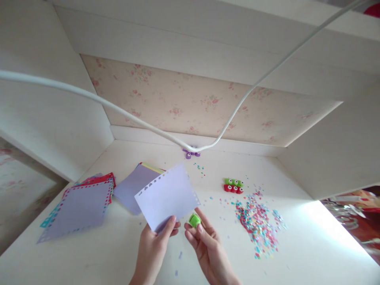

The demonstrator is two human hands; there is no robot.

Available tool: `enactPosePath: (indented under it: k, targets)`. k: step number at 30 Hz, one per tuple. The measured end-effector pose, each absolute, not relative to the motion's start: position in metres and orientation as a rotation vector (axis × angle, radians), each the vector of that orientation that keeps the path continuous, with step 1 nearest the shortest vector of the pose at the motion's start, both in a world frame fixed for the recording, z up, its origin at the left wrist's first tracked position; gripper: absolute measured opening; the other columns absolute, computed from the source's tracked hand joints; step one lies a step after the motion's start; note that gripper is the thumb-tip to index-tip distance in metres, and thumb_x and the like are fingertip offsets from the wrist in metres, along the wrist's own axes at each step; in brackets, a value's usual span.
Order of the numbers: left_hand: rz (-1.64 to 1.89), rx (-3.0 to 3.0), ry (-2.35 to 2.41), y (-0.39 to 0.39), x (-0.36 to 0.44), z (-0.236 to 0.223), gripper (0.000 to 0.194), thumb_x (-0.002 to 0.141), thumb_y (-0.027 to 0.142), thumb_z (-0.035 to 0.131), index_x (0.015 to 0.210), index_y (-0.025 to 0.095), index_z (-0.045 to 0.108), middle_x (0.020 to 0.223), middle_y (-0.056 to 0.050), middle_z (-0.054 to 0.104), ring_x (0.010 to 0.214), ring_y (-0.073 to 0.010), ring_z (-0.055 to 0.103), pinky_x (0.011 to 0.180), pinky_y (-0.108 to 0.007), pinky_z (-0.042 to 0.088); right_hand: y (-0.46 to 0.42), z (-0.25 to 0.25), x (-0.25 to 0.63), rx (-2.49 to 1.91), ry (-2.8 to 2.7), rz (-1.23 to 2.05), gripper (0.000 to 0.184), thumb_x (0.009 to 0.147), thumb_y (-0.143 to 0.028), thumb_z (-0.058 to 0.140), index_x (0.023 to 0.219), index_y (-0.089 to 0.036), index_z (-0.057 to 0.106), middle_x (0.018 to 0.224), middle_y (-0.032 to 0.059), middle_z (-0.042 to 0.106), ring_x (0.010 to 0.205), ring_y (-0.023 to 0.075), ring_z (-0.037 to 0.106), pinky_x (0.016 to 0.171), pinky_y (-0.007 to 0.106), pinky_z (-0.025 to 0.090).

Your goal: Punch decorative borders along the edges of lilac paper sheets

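My left hand (157,245) grips a lilac sheet of paper (169,198) by its near edge, thumb on top. Small shapes are punched out along the sheet's far left edge and its right edge. Just right of the sheet, my right hand (206,241) is closed on a small green craft punch (194,220), held between thumb and fingers. Punch and paper appear apart, though the gap is small. Several green punches (229,182) and red punches (233,188) stand in two rows to the right. Purple punches (192,153) sit at the back.
Punched lilac sheets (86,206) lie over red and teal ones at left, beside a stack of plain lilac paper (130,188). Colourful confetti (258,225) is heaped at right on the white desk (118,253). A white cable (142,122) hangs across the view.
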State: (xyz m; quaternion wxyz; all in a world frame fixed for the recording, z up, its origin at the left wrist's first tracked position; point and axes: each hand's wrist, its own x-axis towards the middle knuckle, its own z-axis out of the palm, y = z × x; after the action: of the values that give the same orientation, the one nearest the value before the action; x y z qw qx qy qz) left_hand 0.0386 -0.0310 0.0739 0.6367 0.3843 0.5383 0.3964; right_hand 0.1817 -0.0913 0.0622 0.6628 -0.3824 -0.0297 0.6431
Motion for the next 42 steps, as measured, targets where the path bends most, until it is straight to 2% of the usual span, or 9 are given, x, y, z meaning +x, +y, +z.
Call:
enactPosePath:
  k: [5,10,13,18,24,29,37,42]
  targets:
    - [0.924,0.914,1.242,-0.038,0.043,0.078,0.047,0.075,0.047,0.076,0.097,0.006,0.071,0.088,-0.016,0.078,0.083,-0.0297,0.075,0.071,-0.032,0.064,-0.090,0.056,0.177,-0.834,-0.188,1.355,0.038,0.073,-0.022,0.083,0.108,-0.020,0.070,0.104,0.0055,0.071,0.089,0.0144,0.064,0.082,0.026,0.051]
    - [0.907,0.967,1.223,-0.040,0.043,0.080,0.045,0.075,0.049,0.076,0.091,0.007,0.074,0.085,-0.015,0.078,0.081,-0.0299,0.075,0.073,-0.033,0.064,-0.089,0.058,0.171,-0.818,-0.204,1.358,0.038,0.070,-0.021,0.085,0.104,-0.023,0.069,0.108,0.0040,0.069,0.100,0.0193,0.063,0.096,0.034,0.045]
    - [0.904,0.989,1.227,-0.040,0.042,0.079,0.043,0.074,0.049,0.075,0.089,0.009,0.076,0.085,-0.014,0.078,0.080,-0.0297,0.075,0.072,-0.032,0.063,-0.089,0.060,0.170,-0.827,-0.237,1.362,0.038,0.071,-0.023,0.084,0.105,-0.023,0.067,0.109,0.0046,0.068,0.101,0.0214,0.062,0.097,0.037,0.044]
    - [0.896,1.071,1.255,-0.038,0.040,0.078,0.040,0.074,0.049,0.075,0.087,0.012,0.078,0.083,-0.013,0.078,0.077,-0.0298,0.076,0.068,-0.029,0.063,-0.088,0.058,0.172,-0.867,-0.328,1.372,0.034,0.076,-0.022,0.081,0.106,-0.022,0.065,0.104,0.0049,0.069,0.097,0.0191,0.061,0.094,0.035,0.044]
    - [0.894,1.122,1.257,-0.038,0.038,0.075,0.041,0.076,0.051,0.072,0.086,0.012,0.078,0.082,-0.013,0.078,0.075,-0.0289,0.076,0.066,-0.029,0.062,-0.087,0.058,0.173,-0.870,-0.279,1.391,0.037,0.073,-0.022,0.084,0.105,-0.020,0.066,0.101,0.0037,0.068,0.093,0.0165,0.062,0.088,0.029,0.047]
    - [0.862,1.152,1.260,-0.037,0.035,0.072,0.040,0.078,0.052,0.070,0.087,0.013,0.079,0.085,-0.012,0.078,0.080,-0.0292,0.075,0.070,-0.028,0.061,-0.087,0.061,0.171,-0.872,-0.266,1.394,0.028,0.074,-0.026,0.083,0.097,-0.019,0.068,0.096,0.0052,0.068,0.091,0.0183,0.063,0.086,0.031,0.050]
    - [0.849,1.157,1.249,-0.034,0.032,0.071,0.037,0.080,0.051,0.069,0.087,0.016,0.079,0.087,-0.011,0.079,0.082,-0.0289,0.075,0.071,-0.027,0.061,-0.088,0.064,0.167,-0.858,-0.217,1.416,0.037,0.068,-0.023,0.086,0.101,-0.021,0.068,0.098,0.0033,0.068,0.092,0.0193,0.064,0.087,0.031,0.049]
    - [0.854,1.154,1.244,-0.036,0.033,0.075,0.038,0.078,0.052,0.071,0.086,0.015,0.080,0.084,-0.011,0.079,0.078,-0.0290,0.075,0.068,-0.027,0.061,-0.086,0.064,0.166,-0.852,-0.295,1.401,0.034,0.072,-0.024,0.084,0.101,-0.021,0.067,0.099,0.0041,0.069,0.090,0.0181,0.064,0.087,0.030,0.047]
